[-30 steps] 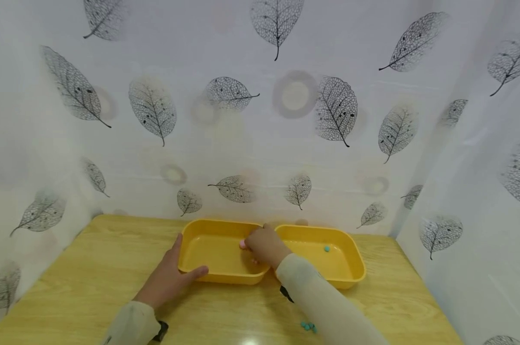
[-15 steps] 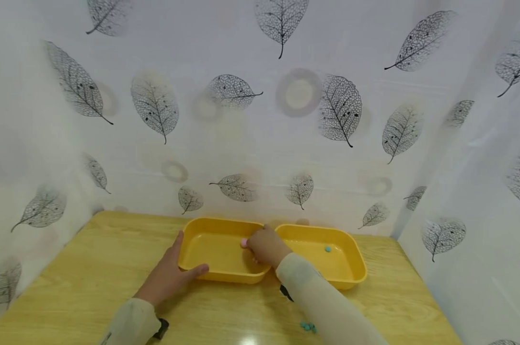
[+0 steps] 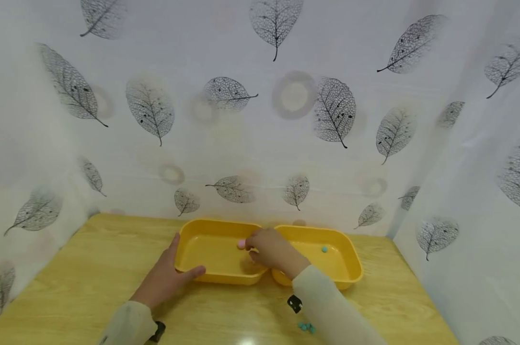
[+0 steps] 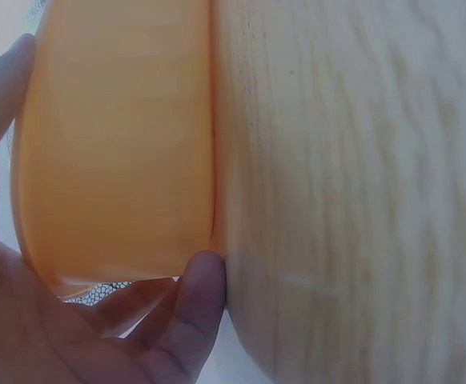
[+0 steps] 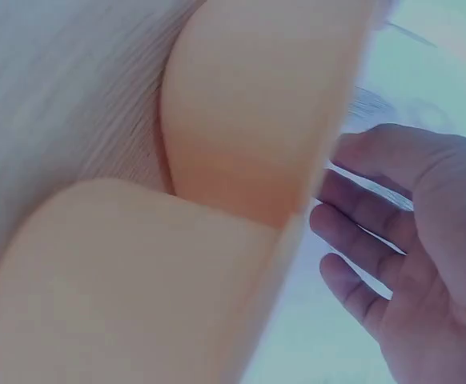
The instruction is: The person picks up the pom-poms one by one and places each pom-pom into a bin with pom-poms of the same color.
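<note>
My left hand holds the left yellow tray at its near left corner. Its thumb lies along the front rim and the fingers reach round the end wall. Over the right end of that tray is my right hand, its fingers loosely bent. The right wrist view shows these fingers apart, with nothing seen between them. A small pink piece lies in the tray just left of the fingertips. The hand and wrist hide part of both trays.
A second yellow tray stands close on the right, with a small teal piece inside. Several teal pieces lie on the wooden table near the right sleeve. A leaf-patterned curtain encloses the back and sides.
My right hand has drawn back slightly to the right, and its fingers have loosened. More of the pink piece shows now. The left hand keeps its place on the tray.
</note>
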`<move>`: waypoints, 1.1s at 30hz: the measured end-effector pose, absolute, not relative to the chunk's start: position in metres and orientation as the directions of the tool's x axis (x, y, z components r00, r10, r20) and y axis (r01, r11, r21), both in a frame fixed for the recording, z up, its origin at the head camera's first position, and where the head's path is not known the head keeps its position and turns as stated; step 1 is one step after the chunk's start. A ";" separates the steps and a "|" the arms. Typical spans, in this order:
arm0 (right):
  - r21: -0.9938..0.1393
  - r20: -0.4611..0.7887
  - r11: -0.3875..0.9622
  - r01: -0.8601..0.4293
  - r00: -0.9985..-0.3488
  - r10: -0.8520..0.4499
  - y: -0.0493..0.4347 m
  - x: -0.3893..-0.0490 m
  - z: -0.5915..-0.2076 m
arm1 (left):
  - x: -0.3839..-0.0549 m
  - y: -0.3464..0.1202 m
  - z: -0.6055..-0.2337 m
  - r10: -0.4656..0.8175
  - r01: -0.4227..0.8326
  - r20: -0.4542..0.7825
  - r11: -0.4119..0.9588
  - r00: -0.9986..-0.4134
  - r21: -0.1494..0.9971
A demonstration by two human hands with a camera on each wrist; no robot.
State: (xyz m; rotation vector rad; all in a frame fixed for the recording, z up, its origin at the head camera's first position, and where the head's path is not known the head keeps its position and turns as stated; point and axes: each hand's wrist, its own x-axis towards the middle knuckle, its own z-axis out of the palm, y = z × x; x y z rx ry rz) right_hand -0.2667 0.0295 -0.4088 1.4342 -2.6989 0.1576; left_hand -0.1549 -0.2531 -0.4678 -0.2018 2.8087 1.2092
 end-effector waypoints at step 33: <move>-0.296 0.400 0.670 -0.681 -0.725 -0.561 0.161 -0.212 -0.446 | -0.155 -0.253 -0.468 -0.073 -0.147 -0.134 0.688 -0.988 0.711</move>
